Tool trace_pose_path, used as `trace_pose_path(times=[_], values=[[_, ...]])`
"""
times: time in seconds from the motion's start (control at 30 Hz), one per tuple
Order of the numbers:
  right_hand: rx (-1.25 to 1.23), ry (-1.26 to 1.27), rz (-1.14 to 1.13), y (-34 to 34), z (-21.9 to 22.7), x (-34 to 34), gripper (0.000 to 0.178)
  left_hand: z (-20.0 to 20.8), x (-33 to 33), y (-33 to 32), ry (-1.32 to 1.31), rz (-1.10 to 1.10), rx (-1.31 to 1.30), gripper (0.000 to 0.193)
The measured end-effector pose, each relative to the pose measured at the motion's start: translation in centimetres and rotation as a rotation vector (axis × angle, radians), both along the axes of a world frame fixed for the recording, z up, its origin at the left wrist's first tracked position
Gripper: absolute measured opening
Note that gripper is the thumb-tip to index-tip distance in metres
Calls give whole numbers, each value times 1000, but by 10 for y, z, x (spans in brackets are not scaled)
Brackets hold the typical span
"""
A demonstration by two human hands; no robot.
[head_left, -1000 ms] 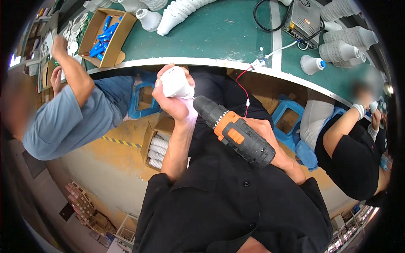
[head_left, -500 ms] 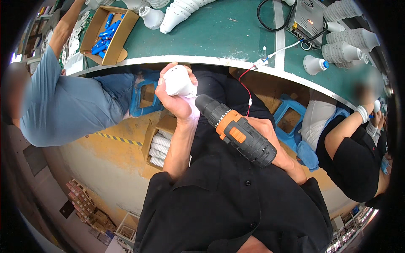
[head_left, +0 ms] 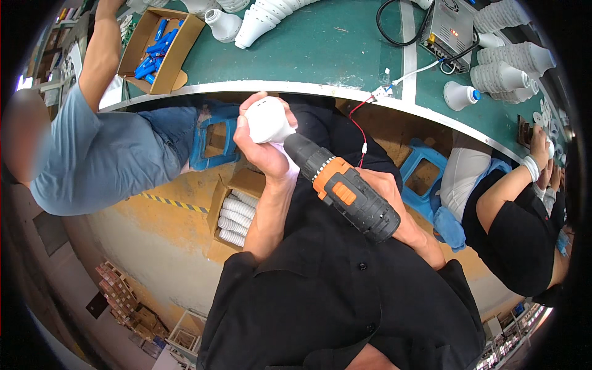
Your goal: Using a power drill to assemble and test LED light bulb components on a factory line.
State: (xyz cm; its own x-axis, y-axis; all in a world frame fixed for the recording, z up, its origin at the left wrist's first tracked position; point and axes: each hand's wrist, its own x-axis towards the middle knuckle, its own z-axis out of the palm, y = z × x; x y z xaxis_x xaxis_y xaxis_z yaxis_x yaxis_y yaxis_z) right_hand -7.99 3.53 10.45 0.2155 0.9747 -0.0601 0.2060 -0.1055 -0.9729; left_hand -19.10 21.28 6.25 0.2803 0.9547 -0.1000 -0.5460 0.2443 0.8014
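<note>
My left hand (head_left: 266,151) is closed round a white plastic lamp housing (head_left: 269,121), holding it up in front of the bench edge. In my right hand (head_left: 383,191) is an orange and black cordless drill (head_left: 345,188), gripped by its handle, which is mostly hidden under the body. The drill's nose points up and left at the housing's lower side. Light from the drill falls on my left palm and wrist. Whether the bit touches the housing is hidden.
On the green bench (head_left: 296,58) are a carton of blue battery packs (head_left: 161,52), stacked white housings (head_left: 262,21) and a metal power supply (head_left: 449,34) with red wires hanging over the edge. Co-workers sit on both sides. A carton of white parts (head_left: 237,216) stands below left.
My left hand and the housing have shifted slightly right, and the drill a little left and up. The left co-worker's arm and the right co-worker's head have moved.
</note>
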Motion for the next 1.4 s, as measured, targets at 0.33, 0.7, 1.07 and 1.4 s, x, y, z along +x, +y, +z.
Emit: trace_pose_path(times=[0.33, 0.7, 1.07, 1.4], values=[[49, -37, 5, 0, 6, -2, 26, -1, -5, 10, 0, -38, 17, 57], [93, -29, -23, 1, 4, -3, 26, 0, -6, 15, -7, -43, 7, 57], [70, -30, 15, 0, 9, -1, 25, -3, -8, 18, -8, -34, 6, 56], [84, -75, 21, -3, 9, 0, 26, -6, -10, 21, -32, -57, 21, 56]])
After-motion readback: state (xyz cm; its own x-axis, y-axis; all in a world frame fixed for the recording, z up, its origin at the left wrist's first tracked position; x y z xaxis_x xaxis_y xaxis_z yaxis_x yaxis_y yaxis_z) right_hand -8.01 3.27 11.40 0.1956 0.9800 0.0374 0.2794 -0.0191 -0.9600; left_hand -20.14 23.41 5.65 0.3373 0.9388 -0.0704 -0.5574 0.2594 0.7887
